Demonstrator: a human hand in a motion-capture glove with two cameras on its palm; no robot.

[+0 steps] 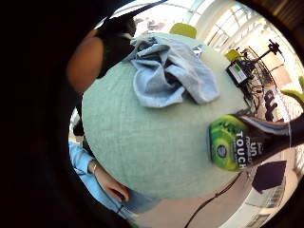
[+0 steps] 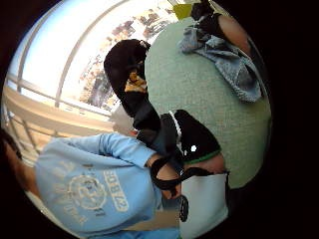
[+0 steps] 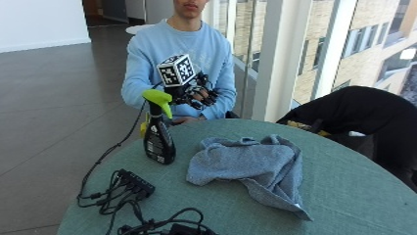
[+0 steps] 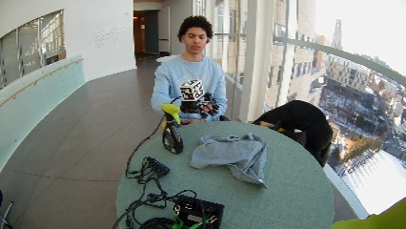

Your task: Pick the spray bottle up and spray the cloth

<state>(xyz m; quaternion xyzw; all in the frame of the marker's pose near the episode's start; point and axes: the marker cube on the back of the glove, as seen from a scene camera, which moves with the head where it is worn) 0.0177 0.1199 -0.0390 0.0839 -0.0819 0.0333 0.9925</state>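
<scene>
- Grip first: the gloved right hand hovers in the air above the near edge of the worktop, beside the bottle's trigger head and not touching it; its fingers look relaxed and hold nothing, so the pickup is not yet made.
- Round green worktop carries everything, and the person sits at its far edge.
- Grey-blue cloth lies crumpled near the middle of the worktop, well placed as a target, apart from the bottle.
- Spray bottle stands upright near the worktop's left edge, dark body with a lime-green trigger head turned toward the hand, which I judge makes the neck easy to take.
- Black cables sprawl along the left edge, near the bottle's base but clear of it.
- Bottle label, in the little-finger palm view, reads "TOUCH" in white on green; the rest is too small to make out.
</scene>
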